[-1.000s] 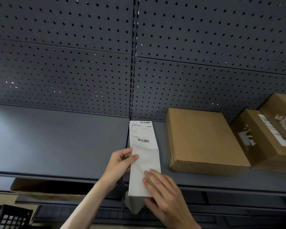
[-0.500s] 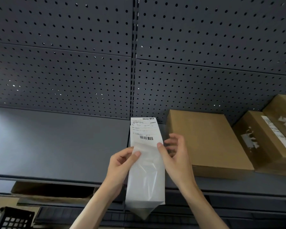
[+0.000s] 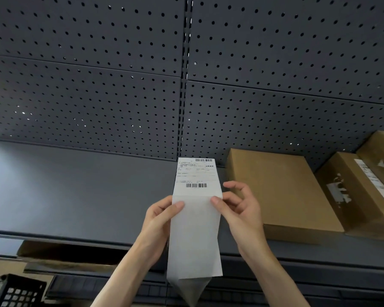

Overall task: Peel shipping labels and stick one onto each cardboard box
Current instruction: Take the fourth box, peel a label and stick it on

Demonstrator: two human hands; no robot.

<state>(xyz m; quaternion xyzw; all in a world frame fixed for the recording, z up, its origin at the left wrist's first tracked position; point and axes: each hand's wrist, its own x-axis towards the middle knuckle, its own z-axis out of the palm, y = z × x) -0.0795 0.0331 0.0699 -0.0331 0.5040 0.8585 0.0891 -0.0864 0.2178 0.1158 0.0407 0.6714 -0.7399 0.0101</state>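
Left of the plain cardboard box (image 3: 282, 191) on the shelf (image 3: 75, 191), the left hand (image 3: 157, 216) pinches the label strip (image 3: 196, 218) edge; the right hand (image 3: 239, 207), lower half a second ago, now grips its opposite edge; peeling looks barely begun, this box unlabelled; the boxes (image 3: 359, 187) right of it carry labels.

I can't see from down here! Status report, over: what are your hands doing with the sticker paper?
Left hand and right hand pinch the label strip by its edges. Plain box waits unlabelled on shelf. Nothing in the way.
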